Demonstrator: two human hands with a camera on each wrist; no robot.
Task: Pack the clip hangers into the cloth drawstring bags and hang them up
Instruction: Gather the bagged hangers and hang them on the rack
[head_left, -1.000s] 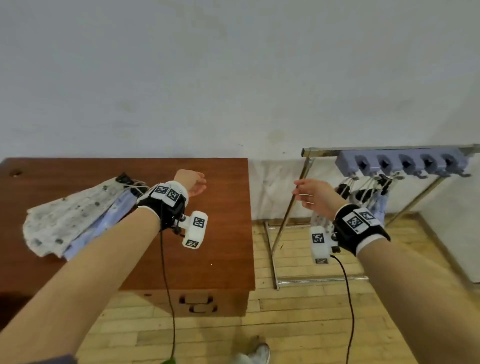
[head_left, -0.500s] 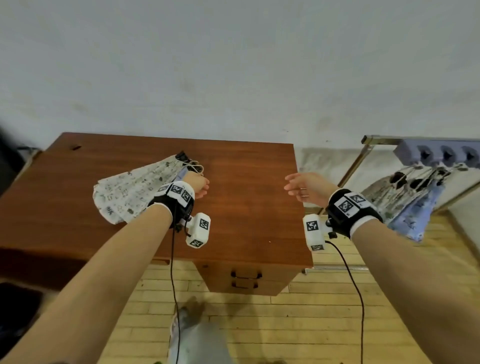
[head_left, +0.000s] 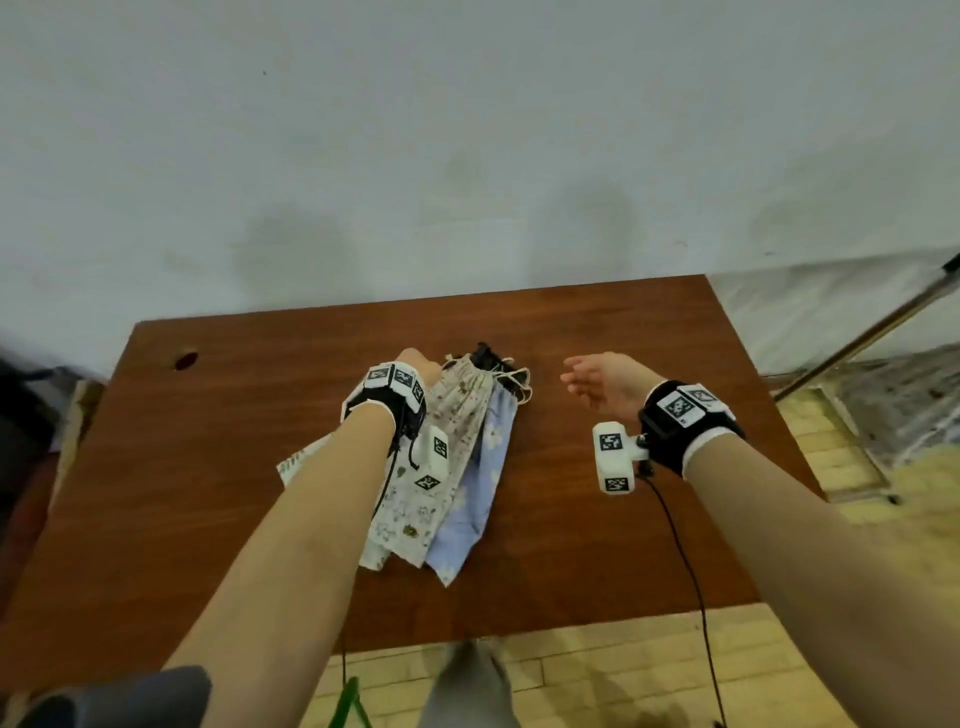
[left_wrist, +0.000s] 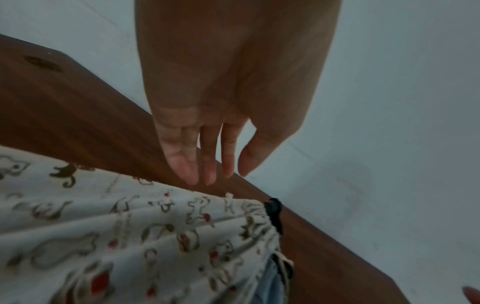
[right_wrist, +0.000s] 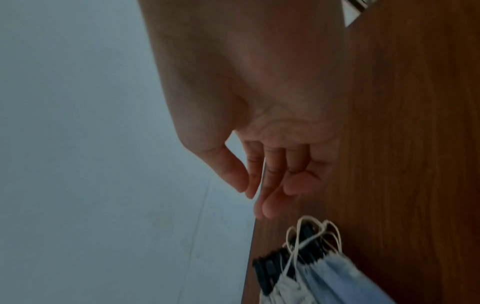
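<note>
Two hands hover over the brown wooden counter (head_left: 597, 519), and neither holds anything. Your left hand (head_left: 415, 361) hangs just above the gathered mouths of the cloth drawstring bags (head_left: 441, 467); in the left wrist view its fingers (left_wrist: 187, 164) are straight and close together, pointing down at the counter's far edge, clear of the cloth. Your right hand (head_left: 597, 382) sits off to the right of the bags, apart from them, its fingers (right_wrist: 270, 185) loosely extended and slightly spread, with the thumb close to the forefinger.

The bags lie in a fanned bundle at the middle of the counter: cream ones printed with small cat figures and red dots, and a pale blue one (head_left: 478, 499) with white flowers at the right side. Their necks meet at the far end, where white drawstring loops (head_left: 511, 384) tangle around black clip hangers (head_left: 485, 358) poking out of the bundle.

Around them, a small round hole (head_left: 186, 359) marks the counter's far left corner. A metal rack leg (head_left: 857, 343) slants at the right edge, over a pale wood floor (head_left: 597, 670). A plain grey-white wall (head_left: 467, 156) stands behind. Both wrist bands carry black-and-white square markers; no readable writing shows anywhere.
</note>
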